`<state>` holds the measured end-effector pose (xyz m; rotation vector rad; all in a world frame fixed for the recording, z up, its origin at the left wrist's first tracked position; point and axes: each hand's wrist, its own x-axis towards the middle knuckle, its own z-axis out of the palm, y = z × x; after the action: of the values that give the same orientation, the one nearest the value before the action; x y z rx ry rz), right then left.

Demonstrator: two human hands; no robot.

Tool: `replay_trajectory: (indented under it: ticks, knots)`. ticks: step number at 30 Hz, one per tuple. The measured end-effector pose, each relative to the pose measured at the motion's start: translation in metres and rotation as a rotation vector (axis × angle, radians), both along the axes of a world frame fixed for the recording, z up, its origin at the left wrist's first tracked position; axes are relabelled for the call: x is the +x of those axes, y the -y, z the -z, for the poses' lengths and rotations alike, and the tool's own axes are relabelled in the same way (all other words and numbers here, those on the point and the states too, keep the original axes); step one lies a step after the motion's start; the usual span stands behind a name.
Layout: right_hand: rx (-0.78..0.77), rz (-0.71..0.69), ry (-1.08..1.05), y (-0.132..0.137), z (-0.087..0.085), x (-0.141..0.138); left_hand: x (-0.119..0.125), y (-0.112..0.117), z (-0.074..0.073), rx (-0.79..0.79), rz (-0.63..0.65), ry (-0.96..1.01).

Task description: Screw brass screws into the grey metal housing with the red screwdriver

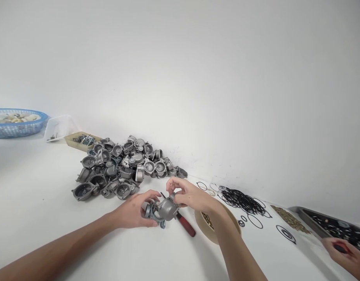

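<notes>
My left hand [135, 210] is closed around a grey metal carburetor [152, 210], held just above the white table. A rounded float bowl [168, 208] faces me on the carburetor's right side. The fingers of my right hand [187, 195] are closed on the bowl's upper right edge; their tips are partly hidden. Whether the bowl is seated on the body or apart from it, I cannot tell. Beneath and to the right lies a screwdriver with a red handle [186, 226], its shaft mostly hidden behind the bowl.
Many float bowls [135, 159] are heaped behind my left hand. Under my right forearm stands a round tan bowl [201, 226] of brass parts. Black rubber rings [244, 201] lie to the right, near a dark tray [311, 222]. Another person's hand [346, 253] grips a dark-handled object.
</notes>
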<state>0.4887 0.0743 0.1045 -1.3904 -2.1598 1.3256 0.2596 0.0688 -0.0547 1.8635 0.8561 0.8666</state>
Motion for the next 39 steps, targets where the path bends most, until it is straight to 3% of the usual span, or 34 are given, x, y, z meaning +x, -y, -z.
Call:
replay_trajectory:
  ticks: [5,11,26,32,39]
  knots:
    - [0.001,0.009,-0.036,-0.007,0.009,-0.002,0.000,0.000,-0.002,0.027,0.017,0.010]
    - [0.025,0.017,-0.092,-0.024,0.040,-0.010,0.001,0.001,-0.007,0.019,0.040,0.044]
    - [0.039,-0.106,-0.205,-0.043,0.077,-0.007,0.001,-0.002,0.006,-0.233,0.025,0.152]
    - [0.130,-0.119,-0.118,-0.035,0.073,-0.014,0.000,-0.003,0.010,-0.260,0.061,0.184]
    - [0.434,0.056,0.170,-0.018,0.039,0.001,0.003,-0.004,0.012,-0.273,0.063,0.146]
